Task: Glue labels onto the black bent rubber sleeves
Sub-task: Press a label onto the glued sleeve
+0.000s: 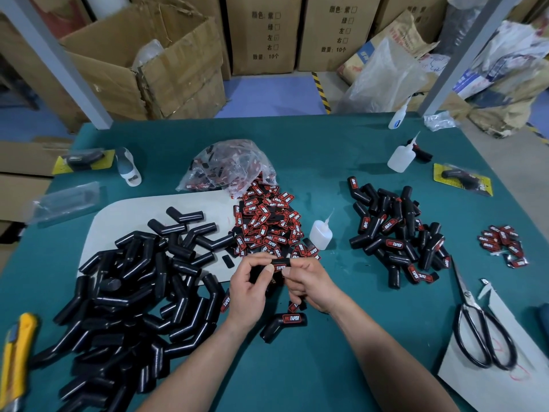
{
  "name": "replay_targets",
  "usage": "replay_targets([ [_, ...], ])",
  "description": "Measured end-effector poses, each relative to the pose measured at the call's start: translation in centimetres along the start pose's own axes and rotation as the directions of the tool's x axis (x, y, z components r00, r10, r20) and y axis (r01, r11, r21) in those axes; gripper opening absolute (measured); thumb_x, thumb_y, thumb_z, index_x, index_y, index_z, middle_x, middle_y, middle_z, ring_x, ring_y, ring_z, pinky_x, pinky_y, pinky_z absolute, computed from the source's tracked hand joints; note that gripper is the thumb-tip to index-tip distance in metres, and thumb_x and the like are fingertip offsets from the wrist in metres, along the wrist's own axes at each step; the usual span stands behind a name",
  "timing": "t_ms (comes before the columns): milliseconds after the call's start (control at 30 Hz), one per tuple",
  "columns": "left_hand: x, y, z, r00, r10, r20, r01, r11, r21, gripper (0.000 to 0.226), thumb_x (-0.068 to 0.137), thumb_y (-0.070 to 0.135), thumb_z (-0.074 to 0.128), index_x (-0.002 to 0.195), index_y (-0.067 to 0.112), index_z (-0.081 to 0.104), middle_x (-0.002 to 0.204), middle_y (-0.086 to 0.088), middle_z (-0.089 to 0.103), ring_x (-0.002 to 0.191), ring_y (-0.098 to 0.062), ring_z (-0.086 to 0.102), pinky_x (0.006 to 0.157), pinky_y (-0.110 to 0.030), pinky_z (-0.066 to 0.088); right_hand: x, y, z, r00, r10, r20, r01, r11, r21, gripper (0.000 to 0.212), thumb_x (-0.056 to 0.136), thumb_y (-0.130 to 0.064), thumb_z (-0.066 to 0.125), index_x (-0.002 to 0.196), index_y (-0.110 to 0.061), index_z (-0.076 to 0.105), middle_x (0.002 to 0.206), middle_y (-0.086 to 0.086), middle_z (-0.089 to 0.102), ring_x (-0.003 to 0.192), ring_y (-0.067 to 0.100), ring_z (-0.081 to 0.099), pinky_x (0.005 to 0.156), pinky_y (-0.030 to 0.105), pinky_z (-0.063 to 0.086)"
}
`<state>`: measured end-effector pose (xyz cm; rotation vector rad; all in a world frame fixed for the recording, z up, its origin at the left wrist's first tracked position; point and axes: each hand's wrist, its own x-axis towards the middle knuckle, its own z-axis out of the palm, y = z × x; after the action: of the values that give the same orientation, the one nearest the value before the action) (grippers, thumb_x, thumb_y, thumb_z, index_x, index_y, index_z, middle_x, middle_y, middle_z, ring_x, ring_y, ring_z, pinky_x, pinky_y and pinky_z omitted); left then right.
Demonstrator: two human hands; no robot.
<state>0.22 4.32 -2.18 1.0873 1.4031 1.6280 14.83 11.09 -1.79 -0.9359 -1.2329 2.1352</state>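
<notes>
Centre, above the desk (326,367): the left hand (248,288) and right hand (309,285) held one sleeve (283,261) between them. Each grip was closed on it with curled fingers, and the thumbs flanked the label (279,267) on its upper face. A finished sleeve (283,324) lay on the desk near the wrists. Left: bare sleeves (127,292) in a heap. Behind the hands: loose labels (267,224), with a glue bottle (320,233) just beside them. Right: the labelled heap (398,236).

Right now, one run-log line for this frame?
phase: label on sleeve | left hand: grips sleeve | right hand: pinches sleeve at label | glue bottle: on table, not held
</notes>
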Motion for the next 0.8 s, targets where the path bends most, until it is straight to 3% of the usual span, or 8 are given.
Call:
replay_targets([
  [133,0.12,-0.55,0.02,0.999,-0.04,-0.013,0.04,0.999,-0.007,0.019,0.091,0.01,0.066,0.094,0.029,0.069,0.11,0.002,0.072,0.109,-0.019,0.068,0.096,-0.025,0.051,0.27,0.38,0.49,0.992,-0.079,-0.094,0.071,0.994,-0.08,0.031,0.089,-0.028,0.067,0.089,0.003,0.068,0.052,0.008,0.051,0.037,0.018,0.042,0.042,0.027,0.039],
  [200,0.07,-0.48,0.07,0.999,-0.033,-0.007,0.033,0.999,-0.011,0.012,0.091,0.016,0.067,0.095,0.027,0.069,0.111,0.001,0.072,0.109,-0.02,0.068,0.097,-0.025,0.051,0.36,0.23,0.47,0.989,-0.088,-0.118,0.083,0.996,-0.042,0.031,0.087,-0.025,0.07,0.09,0.006,0.068,0.058,0.013,0.058,0.037,0.021,0.048,0.043,0.027,0.043],
  [267,0.08,-0.42,0.01,0.999,-0.015,-0.031,0.015,1.0,-0.008,0.006,0.091,0.022,0.067,0.096,0.02,0.069,0.11,0.0,0.072,0.109,-0.021,0.068,0.096,-0.026,0.051,0.45,-0.02,0.3,0.983,-0.1,-0.152,0.102,0.995,0.008,0.019,0.083,-0.022,0.074,0.085,-0.003,0.073,0.06,0.015,0.061,0.036,0.021,0.048,0.043,0.026,0.046],
  [333,0.22,-0.51,-0.11,0.999,0.002,-0.045,-0.002,1.0,0.0,0.007,0.092,0.021,0.066,0.097,0.016,0.068,0.109,-0.001,0.072,0.109,-0.021,0.068,0.095,-0.025,0.051,0.51,-0.23,0.06,0.974,-0.12,-0.193,0.127,0.992,0.025,0.008,0.082,-0.018,0.075,0.082,-0.01,0.075,0.059,0.015,0.06,0.035,0.02,0.047,0.042,0.026,0.046],
  [467,0.17,-0.68,-0.12,1.0,-0.012,-0.025,0.013,1.0,0.007,0.006,0.092,0.025,0.066,0.098,0.024,0.069,0.11,0.0,0.072,0.111,-0.023,0.067,0.097,-0.025,0.05,0.53,0.1,0.3,0.943,-0.178,-0.281,0.16,0.983,-0.088,0.012,0.082,-0.023,0.074,0.072,-0.016,0.071,0.043,0.003,0.043,0.033,0.014,0.037,0.043,0.029,0.041],
  [567,0.11,-0.85,-0.11,1.0,-0.008,-0.009,0.009,1.0,0.005,0.009,0.093,0.026,0.066,0.099,0.032,0.069,0.112,0.001,0.072,0.113,-0.022,0.067,0.097,-0.024,0.05,0.55,0.23,0.68,0.911,-0.206,-0.358,0.162,0.975,-0.151,0.016,0.083,-0.018,0.072,0.068,-0.021,0.071,0.039,0.001,0.042,0.033,0.013,0.036,0.043,0.027,0.039],
  [800,0.22,-0.86,-0.02,0.999,-0.029,-0.021,0.029,0.999,-0.021,0.009,0.091,0.025,0.066,0.096,0.032,0.069,0.11,-0.001,0.072,0.111,-0.023,0.067,0.097,-0.025,0.05,0.7,0.53,0.65,0.901,-0.215,-0.376,0.155,0.97,-0.185,0.025,0.091,-0.003,0.067,0.07,-0.014,0.063,0.041,0.002,0.045,0.034,0.016,0.039,0.045,0.027,0.039],
])
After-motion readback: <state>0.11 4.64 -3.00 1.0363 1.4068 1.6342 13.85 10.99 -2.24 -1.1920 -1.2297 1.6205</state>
